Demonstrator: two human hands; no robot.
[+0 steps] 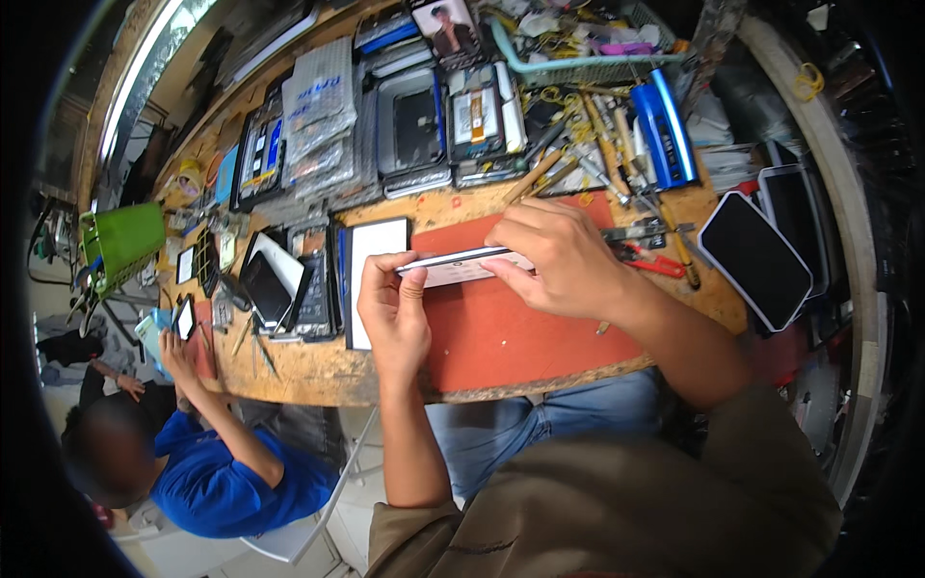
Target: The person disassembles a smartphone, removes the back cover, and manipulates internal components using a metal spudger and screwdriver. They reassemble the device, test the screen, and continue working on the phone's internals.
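Left hand (395, 313): pinching white phone panel (461, 267) at its left end | right hand (559, 260): clamped over panel's right end | below: red mat (511, 337), frame centre.

Phone (461, 267) held edge-up between left hand (393, 318) and right hand (564, 265), over mat (511, 332) at bench (318, 371) front edge. Tools (597, 154) behind the mat, opened phones (448, 120) further back, tablet (755, 258) right, another person's hand (176, 352) far left.
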